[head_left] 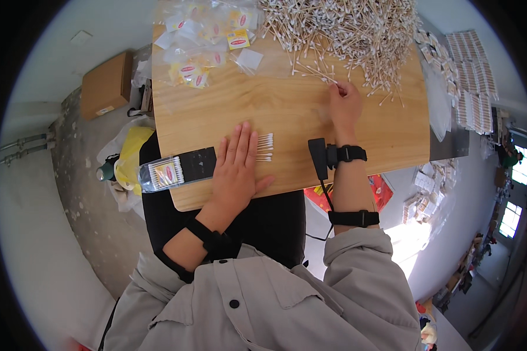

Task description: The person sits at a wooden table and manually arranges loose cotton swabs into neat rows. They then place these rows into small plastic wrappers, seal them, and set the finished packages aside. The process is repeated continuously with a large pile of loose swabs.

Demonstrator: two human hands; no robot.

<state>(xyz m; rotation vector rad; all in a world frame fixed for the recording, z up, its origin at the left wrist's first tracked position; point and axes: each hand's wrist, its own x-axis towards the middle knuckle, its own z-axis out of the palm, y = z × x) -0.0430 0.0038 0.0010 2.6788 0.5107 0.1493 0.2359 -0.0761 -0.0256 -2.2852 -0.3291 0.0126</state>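
Two-handed, working at the desk (275, 100): nearer the body and left of the swab pile (345, 29), pressing the left hand (235, 169) flat, fingers together and thumb spread, beside loose swabs (266, 142) and over a black strip (199, 165), perhaps for stopping any rolling. At the pile's near edge, apparently pinching one swab (330, 81) with the right grip (346, 108), fingertips suiting so thin a stick.

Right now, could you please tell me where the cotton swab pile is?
In the head view, the cotton swab pile lies toward the far right corner of the wooden table, beyond the right hand.
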